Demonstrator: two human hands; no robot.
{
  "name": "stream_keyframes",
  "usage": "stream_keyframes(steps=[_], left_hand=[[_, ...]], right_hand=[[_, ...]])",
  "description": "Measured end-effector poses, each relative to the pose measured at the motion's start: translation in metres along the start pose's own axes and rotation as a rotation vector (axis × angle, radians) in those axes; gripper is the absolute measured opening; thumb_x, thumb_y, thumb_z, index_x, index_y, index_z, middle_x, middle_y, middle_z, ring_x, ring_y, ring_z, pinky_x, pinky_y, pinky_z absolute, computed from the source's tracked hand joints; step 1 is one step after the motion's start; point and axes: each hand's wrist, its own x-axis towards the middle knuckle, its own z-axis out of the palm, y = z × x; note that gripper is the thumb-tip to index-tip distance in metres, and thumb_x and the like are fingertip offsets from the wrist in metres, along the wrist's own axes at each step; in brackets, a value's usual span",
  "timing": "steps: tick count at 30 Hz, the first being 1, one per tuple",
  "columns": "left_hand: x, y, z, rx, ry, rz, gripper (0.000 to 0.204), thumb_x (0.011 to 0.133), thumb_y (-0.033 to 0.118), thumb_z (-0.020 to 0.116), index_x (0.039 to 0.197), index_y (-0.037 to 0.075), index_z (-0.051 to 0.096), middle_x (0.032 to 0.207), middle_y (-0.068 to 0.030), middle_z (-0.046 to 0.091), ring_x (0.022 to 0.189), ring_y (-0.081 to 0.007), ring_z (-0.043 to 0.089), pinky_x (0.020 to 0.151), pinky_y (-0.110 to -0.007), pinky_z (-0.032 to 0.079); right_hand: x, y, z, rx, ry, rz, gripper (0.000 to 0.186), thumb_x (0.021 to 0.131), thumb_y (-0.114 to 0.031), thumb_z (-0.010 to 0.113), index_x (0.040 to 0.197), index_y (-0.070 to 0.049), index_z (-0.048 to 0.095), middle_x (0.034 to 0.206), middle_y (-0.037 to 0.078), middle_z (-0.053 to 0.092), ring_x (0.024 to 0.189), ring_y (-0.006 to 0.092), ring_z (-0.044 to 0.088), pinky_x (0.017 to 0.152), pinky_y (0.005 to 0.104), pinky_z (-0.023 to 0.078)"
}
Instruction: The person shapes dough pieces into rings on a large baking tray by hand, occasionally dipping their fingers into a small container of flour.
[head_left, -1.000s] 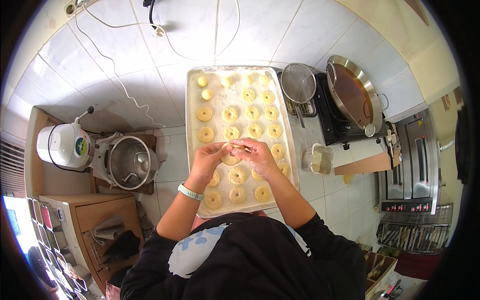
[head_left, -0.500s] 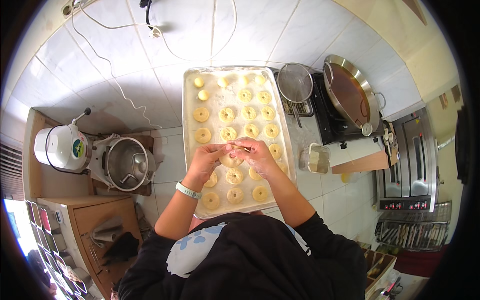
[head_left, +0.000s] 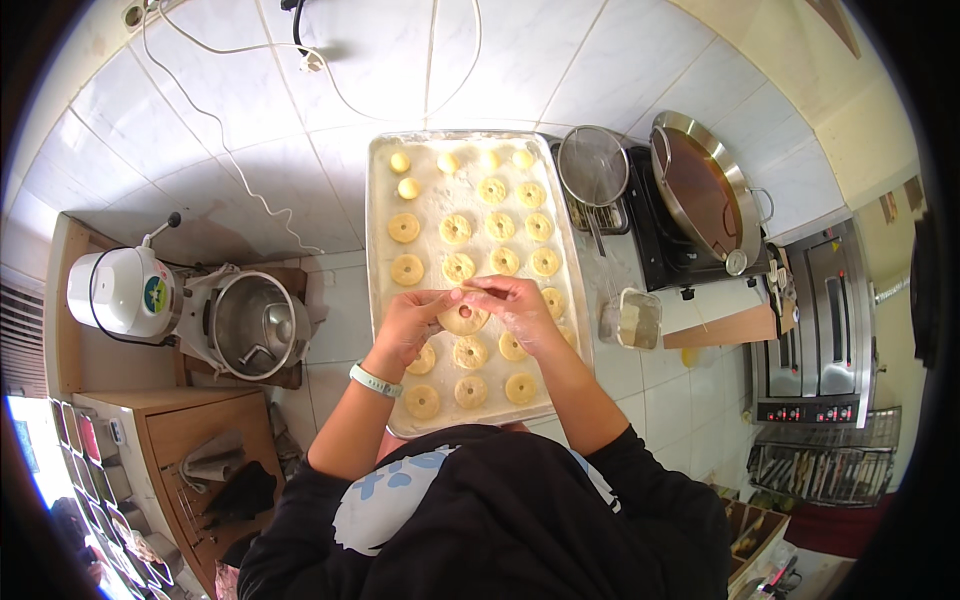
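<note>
1. From my end: clock face centred on the ring of dough [head_left: 456, 323], 12 at the top of the view.
2. Dough ring: between both hands, over the lower half of the sheet pan [head_left: 384, 195]; can't tell if it touches the pan.
3. Left hand [head_left: 412, 322]: at 9, thumb and fingers pinching the ring's upper left edge. Pale wristband [head_left: 376, 381] on that wrist.
4. Right hand [head_left: 517, 312]: at 3, fingers bent, gripping the ring's upper right edge; fingertips of both hands nearly meet at 12.
5. Flattened dough rounds [head_left: 404, 228] with centre holes sit in rows on the pan, beyond the hands and at 6.
6. Five dough balls [head_left: 408, 188], smooth, far end, 11 to just past 12.
7. Wire-mesh strainer [head_left: 593, 165]: 1, just beside the pan.
8. Wide metal pot [head_left: 700, 190] of brown liquid: 2, on a black stove [head_left: 655, 250].
9. Plastic tub [head_left: 640, 320]: 3. Steel oven [head_left: 815, 345]: 3, farther out.
10. Stand mixer [head_left: 125, 295] with steel bowl [head_left: 240, 315]: 9.
</note>
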Motion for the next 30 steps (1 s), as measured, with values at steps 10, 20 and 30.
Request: stream_keyframes(steps=[10,20,30], left_hand=[[0.01,-0.003,-0.004,0.017,0.022,-0.046,0.03,0.083,0.021,0.066,0.096,-0.007,0.063,0.083,-0.0095,0.066,0.076,-0.0142,0.063,0.068,-0.024,0.049],[0.013,0.001,0.001,0.038,0.104,-0.041,0.032,0.083,0.022,0.067,0.09,-0.009,0.064,0.08,-0.0113,0.066,0.068,-0.0139,0.062,0.063,-0.024,0.049],[0.033,0.006,-0.016,0.142,0.077,-0.051,0.035,0.083,0.026,0.067,0.094,-0.007,0.064,0.083,-0.0079,0.065,0.072,-0.012,0.061,0.066,-0.025,0.049]], right_hand=[[0.004,0.006,-0.002,0.016,-0.053,0.035,0.028,0.079,-0.003,0.066,0.106,0.004,0.061,0.096,0.008,0.065,0.087,0.0114,0.06,0.08,0.024,0.047],[0.011,0.004,-0.01,-0.094,-0.087,0.036,0.031,0.081,-0.005,0.065,0.11,0.004,0.06,0.096,0.008,0.065,0.088,0.0115,0.061,0.08,0.0243,0.047],[0.049,0.017,-0.007,0.169,-0.276,0.314,0.035,0.08,-0.009,0.066,0.113,0.001,0.058,0.102,0.006,0.064,0.091,0.0131,0.061,0.083,0.0255,0.048]])
